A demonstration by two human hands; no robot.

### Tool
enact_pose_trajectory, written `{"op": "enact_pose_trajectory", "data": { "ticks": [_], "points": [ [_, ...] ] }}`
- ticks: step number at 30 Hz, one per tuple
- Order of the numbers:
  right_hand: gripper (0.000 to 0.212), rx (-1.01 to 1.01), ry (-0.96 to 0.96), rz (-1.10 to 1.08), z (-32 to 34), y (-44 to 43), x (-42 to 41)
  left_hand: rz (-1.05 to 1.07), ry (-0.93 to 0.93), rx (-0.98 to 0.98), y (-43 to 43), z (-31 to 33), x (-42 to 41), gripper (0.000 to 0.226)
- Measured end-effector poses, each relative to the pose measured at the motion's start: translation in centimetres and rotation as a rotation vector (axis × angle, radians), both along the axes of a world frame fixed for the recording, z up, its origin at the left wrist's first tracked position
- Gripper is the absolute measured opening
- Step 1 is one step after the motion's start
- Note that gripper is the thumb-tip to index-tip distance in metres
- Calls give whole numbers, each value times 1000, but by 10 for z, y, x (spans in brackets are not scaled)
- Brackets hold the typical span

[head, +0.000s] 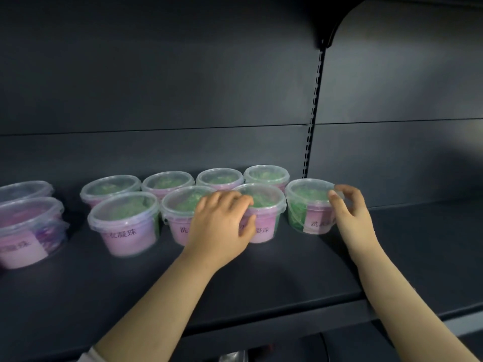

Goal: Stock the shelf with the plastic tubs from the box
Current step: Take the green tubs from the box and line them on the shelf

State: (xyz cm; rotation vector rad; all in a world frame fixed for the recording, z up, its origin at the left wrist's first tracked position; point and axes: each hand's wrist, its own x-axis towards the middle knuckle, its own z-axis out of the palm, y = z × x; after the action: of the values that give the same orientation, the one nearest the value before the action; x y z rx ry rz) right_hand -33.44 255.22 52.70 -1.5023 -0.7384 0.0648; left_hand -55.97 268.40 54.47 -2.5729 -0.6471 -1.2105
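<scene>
Several clear plastic tubs with green contents and pink labels stand in two rows on the dark shelf (261, 278). My left hand (222, 220) grips the side of a front-row tub (264, 205), fingers over its lid and thumb on its label. My right hand (350, 215) touches the right rim and side of the rightmost tub (308, 205), fingers spread and curved around it. That tub stands a little apart from the rows, its label turned partly right. The box is out of view.
Two tubs with purple contents (28, 226) stand at the far left of the shelf. A slotted upright (313, 113) divides the back panel. Bare shelf surface stretches to the right of my right hand and in front of the tubs.
</scene>
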Motion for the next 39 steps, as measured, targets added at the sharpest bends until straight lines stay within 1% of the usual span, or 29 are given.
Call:
{"op": "enact_pose_trajectory", "data": {
  "ticks": [2, 6, 8, 11, 12, 13, 14, 15, 16, 18, 20, 23, 25, 27, 30, 32, 34, 37, 39],
  "points": [
    [22, 18, 14, 58, -2, -2, -1, 32, 20, 5, 2, -1, 0, 20],
    [29, -23, -21, 63, -2, 0, 0, 82, 18, 33, 3, -2, 4, 19],
    [38, -72, -33, 89, -2, 1, 1, 90, 14, 51, 4, -4, 5, 20],
    [58, -87, 0, 174, -2, 3, 0, 104, 18, 69, 4, -5, 6, 23],
    [60, -119, -43, 138, -2, 3, -1, 107, 19, 70, 4, -5, 6, 23],
    [58, -162, -118, 61, -1, 1, -2, 107, 16, 71, 4, -6, 6, 24],
    [52, -193, -233, -29, -2, 1, -2, 108, 11, 73, 5, -6, 7, 24],
    [44, -190, -351, -94, -2, 0, -4, 107, 5, 76, 5, -7, 8, 24],
    [36, -171, -425, -120, -2, 0, -6, 106, 0, 79, 5, -7, 8, 24],
    [24, -157, -465, -111, -3, 2, -8, 107, -7, 88, 6, -8, 8, 24],
    [20, -174, -468, -109, -4, 3, -6, 108, -2, 80, 6, -8, 9, 25],
    [21, -194, -451, -109, 0, 2, -7, 111, 20, 25, 3, -8, 10, 26],
    [26, -227, -441, -119, 3, 1, -16, 101, 57, -33, -2, -7, 8, 29],
    [32, -261, -483, -152, 6, -4, -32, 78, 112, -68, -7, -5, 3, 35],
    [27, -281, -582, -158, 18, -21, -63, 54, 175, -82, -12, 3, -13, 42],
    [21, -312, -586, -131, 30, -36, -87, -2, 156, -129, -19, 8, -28, 42],
    [21, -376, -612, -136, 43, -53, -115, -78, 128, -151, -32, 11, -46, 41],
    [27, -500, -763, -246, 54, -79, -160, -158, 96, -100, -50, 12, -75, 40],
    [31, -576, -813, -350, 54, -99, -190, -204, 88, -96, -61, 13, -93, 38]
  ]
}}
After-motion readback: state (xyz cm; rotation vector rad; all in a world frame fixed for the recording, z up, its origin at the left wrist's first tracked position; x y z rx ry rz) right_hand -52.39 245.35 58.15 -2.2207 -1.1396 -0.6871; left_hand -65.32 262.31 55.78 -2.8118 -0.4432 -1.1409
